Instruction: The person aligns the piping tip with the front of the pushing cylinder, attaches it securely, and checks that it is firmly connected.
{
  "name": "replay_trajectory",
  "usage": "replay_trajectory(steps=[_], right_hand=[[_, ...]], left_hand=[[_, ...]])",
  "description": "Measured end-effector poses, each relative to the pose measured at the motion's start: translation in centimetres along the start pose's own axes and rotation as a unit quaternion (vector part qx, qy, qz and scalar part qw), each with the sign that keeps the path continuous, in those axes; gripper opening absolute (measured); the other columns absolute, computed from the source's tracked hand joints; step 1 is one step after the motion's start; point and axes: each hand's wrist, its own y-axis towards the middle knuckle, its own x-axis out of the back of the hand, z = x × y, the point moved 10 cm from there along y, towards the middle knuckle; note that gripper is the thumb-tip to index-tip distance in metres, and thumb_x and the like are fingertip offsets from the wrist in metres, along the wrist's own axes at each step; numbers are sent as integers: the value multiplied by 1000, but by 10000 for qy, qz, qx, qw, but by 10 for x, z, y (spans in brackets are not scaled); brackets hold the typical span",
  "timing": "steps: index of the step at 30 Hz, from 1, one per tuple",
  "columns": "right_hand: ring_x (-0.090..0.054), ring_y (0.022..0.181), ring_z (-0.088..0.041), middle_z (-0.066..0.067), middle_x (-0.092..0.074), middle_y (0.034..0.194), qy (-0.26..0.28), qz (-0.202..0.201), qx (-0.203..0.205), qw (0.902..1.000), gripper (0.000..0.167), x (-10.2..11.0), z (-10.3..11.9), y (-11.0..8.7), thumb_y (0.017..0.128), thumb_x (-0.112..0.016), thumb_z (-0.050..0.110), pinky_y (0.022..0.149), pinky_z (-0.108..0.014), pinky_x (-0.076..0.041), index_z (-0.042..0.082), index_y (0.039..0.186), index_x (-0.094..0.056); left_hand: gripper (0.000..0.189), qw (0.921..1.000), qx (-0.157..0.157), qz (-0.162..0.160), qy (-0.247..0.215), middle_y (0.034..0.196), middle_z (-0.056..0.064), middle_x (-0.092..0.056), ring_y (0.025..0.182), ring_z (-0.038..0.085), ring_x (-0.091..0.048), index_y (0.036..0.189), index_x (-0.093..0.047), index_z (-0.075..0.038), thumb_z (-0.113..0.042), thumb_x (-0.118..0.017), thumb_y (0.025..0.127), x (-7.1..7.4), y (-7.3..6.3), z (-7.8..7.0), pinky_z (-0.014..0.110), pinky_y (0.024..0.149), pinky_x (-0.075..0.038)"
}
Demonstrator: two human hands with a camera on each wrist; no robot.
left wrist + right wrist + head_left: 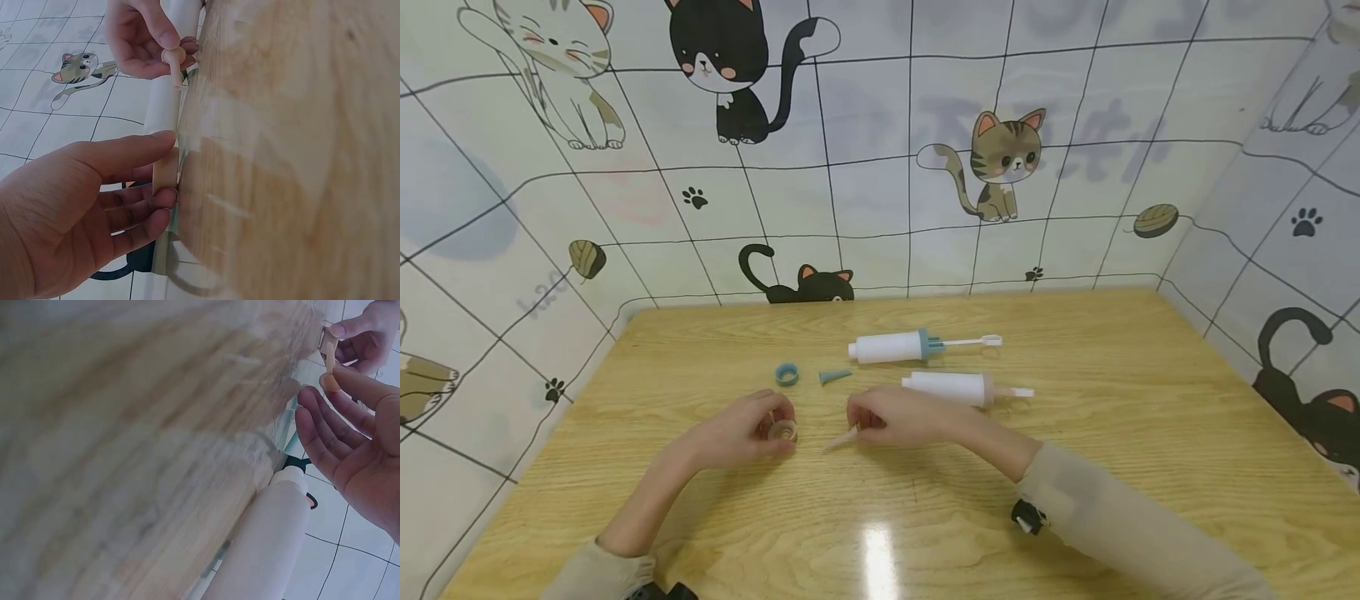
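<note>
My left hand (741,433) pinches a pale pink ring cap (784,431) at the tabletop; its thumb and fingertips lie on the rim in the left wrist view. To its right, my right hand (904,415) holds a small pale pink tapered nozzle (842,439) between thumb and finger, with the narrow end pointing left toward the ring. In the right wrist view the nozzle's wide end (330,382) sits at the fingertips. The ring and the nozzle are apart. Behind the right hand lies a white bottle (950,387) with a pink collar, partly hidden by that hand.
Farther back on the wooden table (880,483) lies another white bottle (887,347) with a teal collar (932,343) and a thin white stem. A teal ring cap (787,374) and a teal tapered nozzle (835,377) lie beyond the hands. A cat-patterned wall covering (872,200) borders the table.
</note>
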Motion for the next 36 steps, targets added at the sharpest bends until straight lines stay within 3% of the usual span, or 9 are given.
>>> replay_trajectory(steps=[7,15,20,24,30,36], right_hand=[[-61,86,-5,6,-65,93,198,-190,-132,9995,8,11,-7,-7,99,-67,12,78,-20,-54,10,106,-63],[-63,89,-6,4,-67,96,540,-563,13,9970,13,27,-4,-17,98,-67,10,81,-22,-55,5,110,-63],[-64,86,-6,3,-68,94,736,-873,177,9933,11,37,-5,-25,98,-68,8,79,-23,-56,6,108,-63],[-64,85,-6,3,-69,93,839,-1051,226,9907,11,44,-6,-30,98,-68,8,78,-23,-57,5,107,-63],[-66,86,-7,2,-69,94,861,-1315,346,9870,16,57,0,-39,97,-69,8,78,-24,-58,2,110,-62],[-67,87,-7,0,-71,95,976,-1574,412,9818,17,68,3,-47,97,-70,8,77,-30,-59,4,112,-63]], left_hand=[[19,9991,73,6,-414,79,-3,-52,70,9,-56,102,-60,-7,-17,-74,94,1,4,-1,25,59,-51],[19,9991,-150,-193,-359,78,-1,-52,68,7,-56,103,-59,-6,-13,-74,94,4,10,-8,24,57,-49],[19,9981,-189,-496,-310,86,0,-55,68,7,-56,105,-61,-10,-19,-74,95,9,14,-11,24,62,-53],[18,9947,-462,-840,-360,88,2,-57,68,7,-59,105,-62,-10,-17,-75,94,17,16,-19,26,66,-57],[25,9876,-880,-1271,-284,95,5,-58,76,10,-60,112,-63,-1,-5,-75,90,25,19,-31,25,65,-58],[31,9854,-931,-1423,-70,95,3,-61,70,20,-58,113,-65,-4,-6,-80,86,30,25,-39,25,58,-53]])
